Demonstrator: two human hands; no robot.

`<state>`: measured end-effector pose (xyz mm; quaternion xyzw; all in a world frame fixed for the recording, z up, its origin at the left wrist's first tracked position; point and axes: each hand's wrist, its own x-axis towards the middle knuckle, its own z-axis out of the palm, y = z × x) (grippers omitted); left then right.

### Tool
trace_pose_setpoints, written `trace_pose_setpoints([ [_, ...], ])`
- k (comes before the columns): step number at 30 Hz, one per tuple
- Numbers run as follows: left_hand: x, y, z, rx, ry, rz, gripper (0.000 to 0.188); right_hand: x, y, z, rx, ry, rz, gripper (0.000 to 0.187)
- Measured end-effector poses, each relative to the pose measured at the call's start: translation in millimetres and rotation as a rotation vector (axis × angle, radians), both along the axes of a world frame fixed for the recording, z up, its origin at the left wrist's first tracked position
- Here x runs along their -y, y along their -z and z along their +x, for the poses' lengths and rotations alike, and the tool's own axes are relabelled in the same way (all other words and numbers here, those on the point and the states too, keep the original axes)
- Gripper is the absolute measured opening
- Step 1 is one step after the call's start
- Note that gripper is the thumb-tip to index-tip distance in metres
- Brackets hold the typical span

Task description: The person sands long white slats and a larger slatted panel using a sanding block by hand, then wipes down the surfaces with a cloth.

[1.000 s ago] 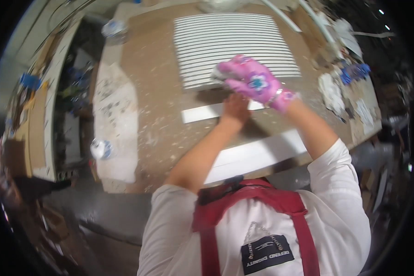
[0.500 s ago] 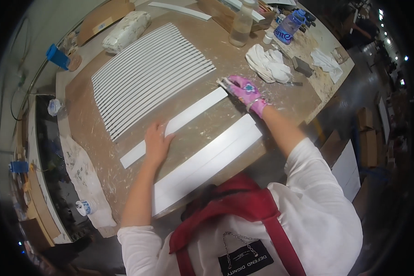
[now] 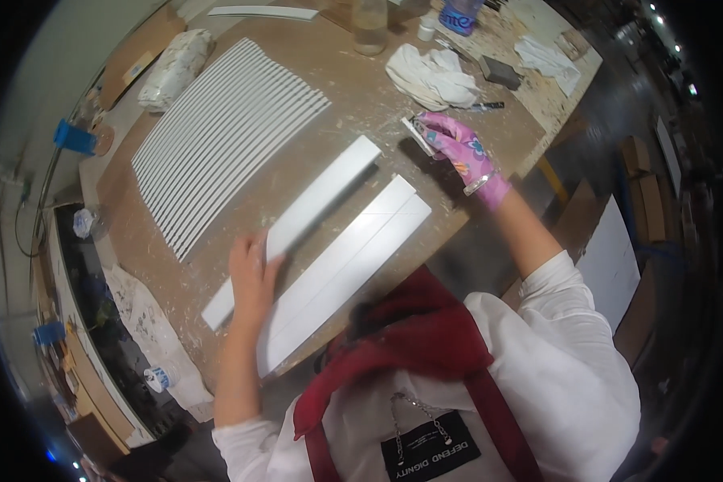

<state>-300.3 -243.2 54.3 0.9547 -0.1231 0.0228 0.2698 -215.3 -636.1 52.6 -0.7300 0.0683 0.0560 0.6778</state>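
Left hand [image 3: 251, 277] curls over the white strip [image 3: 305, 210] beneath it; right hand [image 3: 458, 149] — gloved, apart — pinches a thin pad [image 3: 416, 135]. Likely a steadying step; the next move calls for firm hold.

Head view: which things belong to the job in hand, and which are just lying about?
Apparently in use:
white strip, in left hand
small flat piece, in gloved right hand
likely wide white boards, thin strips

Apparently lying about:
white cloth
dark block
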Motion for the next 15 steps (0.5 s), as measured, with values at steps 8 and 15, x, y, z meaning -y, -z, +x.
trace_pose_setpoints([
  [8,35,-8,-88,-0.028,0.119,0.052,0.056,-19,24,-32,0.011,0.221,0.130,0.039],
  [15,33,-14,-80,-0.123,0.149,0.008,0.066,-45,53,-20,0.161,0.251,0.092,0.038],
])
